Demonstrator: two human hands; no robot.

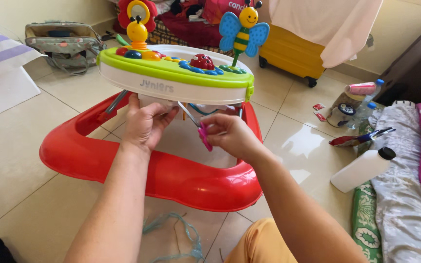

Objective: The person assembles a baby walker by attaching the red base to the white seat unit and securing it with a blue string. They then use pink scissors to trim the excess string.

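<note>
A baby walker stands on the tiled floor: a red base ring (171, 178) and a white and green toy tray (171, 78) with a bee figure (243, 29) and a ladybird button. My left hand (144, 124) grips the underside of the tray's near edge. My right hand (230, 134) holds small scissors with pink handles (203, 135), their blades pointing up toward the tray's underside beside my left fingers. What the blades touch is hidden.
Loose teal thread (181, 231) lies on the floor near my knee. A white bottle with black cap (364, 168), wrappers and a roll lie at the right beside bedding. A yellow suitcase (291, 53) and a grey bag (64, 44) stand behind.
</note>
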